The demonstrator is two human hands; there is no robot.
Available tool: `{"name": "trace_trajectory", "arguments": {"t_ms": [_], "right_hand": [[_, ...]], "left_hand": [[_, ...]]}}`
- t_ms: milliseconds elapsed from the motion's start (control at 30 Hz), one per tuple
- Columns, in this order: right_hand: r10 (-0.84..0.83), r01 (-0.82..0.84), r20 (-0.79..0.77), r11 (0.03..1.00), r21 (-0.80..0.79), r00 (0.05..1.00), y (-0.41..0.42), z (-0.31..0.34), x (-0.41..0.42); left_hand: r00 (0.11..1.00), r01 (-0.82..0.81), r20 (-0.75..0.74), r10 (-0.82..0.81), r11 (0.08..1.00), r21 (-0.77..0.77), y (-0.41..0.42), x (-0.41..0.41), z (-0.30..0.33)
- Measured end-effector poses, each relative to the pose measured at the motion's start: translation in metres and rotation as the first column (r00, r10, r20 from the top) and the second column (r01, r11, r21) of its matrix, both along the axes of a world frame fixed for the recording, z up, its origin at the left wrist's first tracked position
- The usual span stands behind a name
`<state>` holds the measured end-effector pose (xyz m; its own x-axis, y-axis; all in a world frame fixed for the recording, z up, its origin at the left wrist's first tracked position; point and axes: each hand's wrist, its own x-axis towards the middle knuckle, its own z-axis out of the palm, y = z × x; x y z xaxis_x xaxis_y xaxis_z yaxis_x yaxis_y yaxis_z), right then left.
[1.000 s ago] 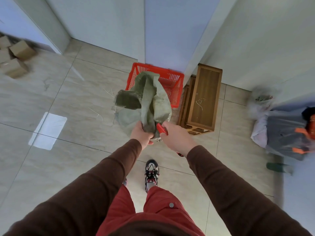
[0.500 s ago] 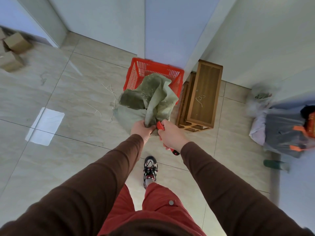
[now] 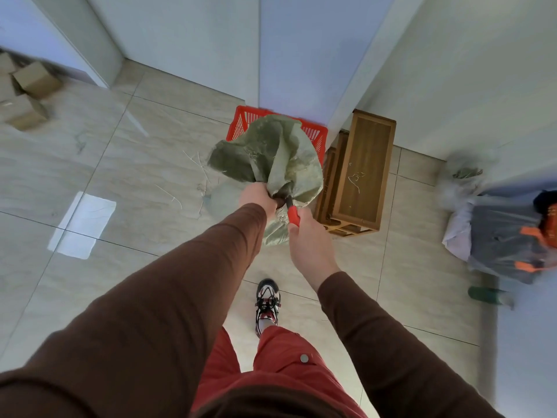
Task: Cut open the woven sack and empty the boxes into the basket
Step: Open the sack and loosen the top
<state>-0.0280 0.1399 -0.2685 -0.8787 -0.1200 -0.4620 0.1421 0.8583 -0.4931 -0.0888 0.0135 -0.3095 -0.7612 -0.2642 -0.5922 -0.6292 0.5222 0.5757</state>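
A green woven sack [image 3: 271, 155] hangs crumpled in the air over the red plastic basket [image 3: 242, 123], which stands on the floor against the wall. My left hand [image 3: 256, 197] grips the bunched end of the sack. My right hand [image 3: 307, 242] is closed on a red-handled cutting tool [image 3: 291, 213] whose dark tip sits against the bunched sack. The sack hides most of the basket's inside, so I cannot tell what is in it.
A wooden stool set [image 3: 358, 173] stands right of the basket. Several cardboard boxes [image 3: 27, 92] lie at the far left. A bag with grey and orange items [image 3: 506, 236] sits at the right. Loose threads [image 3: 193, 173] litter the tiles. My shoe [image 3: 267, 303] is below.
Both hands have carried the sack further over the basket, so it now covers more of the basket. My right hand has dropped back a little from the sack along the tool.
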Motion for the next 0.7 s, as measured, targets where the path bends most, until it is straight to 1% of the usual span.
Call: {"name": "trace_trajectory", "arguments": {"t_ms": [67,133,167,200,233,267,333,400,467,533,600,633,700], "right_hand": [[-0.010,0.011,-0.026,1.000,0.002,1.000,0.000,0.007,0.001],[-0.093,0.088,-0.150,0.995,-0.037,0.984,0.009,0.025,-0.014],[-0.141,0.129,-0.216,0.989,-0.066,0.966,0.017,0.035,-0.032],[-0.177,0.162,-0.238,0.983,-0.085,0.955,0.026,0.046,-0.054],[-0.200,0.179,-0.209,0.977,-0.112,0.957,0.034,0.053,-0.073],[-0.198,0.175,-0.155,0.973,-0.154,0.968,0.036,0.057,-0.085],[-0.139,0.116,-0.068,0.958,-0.262,0.988,0.026,0.045,-0.088],[-0.141,0.134,0.001,0.940,-0.315,0.990,0.014,0.023,-0.075],[-0.228,0.239,0.073,0.901,-0.361,0.971,0.009,0.005,-0.068],[-0.343,0.422,0.253,0.802,-0.422,0.905,0.008,-0.006,-0.068],[-0.380,0.505,0.343,0.741,-0.443,0.859,0.006,-0.018,-0.067],[-0.396,0.531,0.363,0.717,-0.452,0.844,0.003,-0.022,-0.066],[-0.423,0.566,0.381,0.686,-0.458,0.822,-0.003,-0.028,-0.064]], "left_hand": [[0.999,0.025,0.029,-0.024,0.999,-0.046,0.000,-0.006,0.004],[0.994,0.049,0.102,-0.036,0.990,-0.130,-0.018,0.005,-0.002],[0.988,0.050,0.151,-0.021,0.981,-0.185,-0.031,0.019,-0.008],[0.978,0.026,0.208,0.022,0.974,-0.226,-0.040,0.035,-0.016],[0.967,-0.010,0.245,0.065,0.976,-0.219,-0.045,0.047,-0.021],[0.964,-0.058,0.246,0.096,0.986,-0.156,-0.043,0.053,-0.024],[0.964,-0.215,0.170,0.202,0.975,0.061,-0.028,0.049,-0.021],[0.964,-0.261,0.108,0.242,0.936,0.235,-0.017,0.036,-0.014],[0.971,-0.237,0.089,0.220,0.923,0.302,-0.019,0.031,-0.009],[0.960,-0.280,0.099,0.262,0.879,0.387,-0.026,0.036,-0.004],[0.942,-0.335,0.181,0.282,0.802,0.494,-0.028,0.042,0.001],[0.940,-0.338,0.224,0.257,0.788,0.514,-0.028,0.045,0.002],[0.947,-0.303,0.245,0.209,0.835,0.459,-0.030,0.048,0.000]]}}
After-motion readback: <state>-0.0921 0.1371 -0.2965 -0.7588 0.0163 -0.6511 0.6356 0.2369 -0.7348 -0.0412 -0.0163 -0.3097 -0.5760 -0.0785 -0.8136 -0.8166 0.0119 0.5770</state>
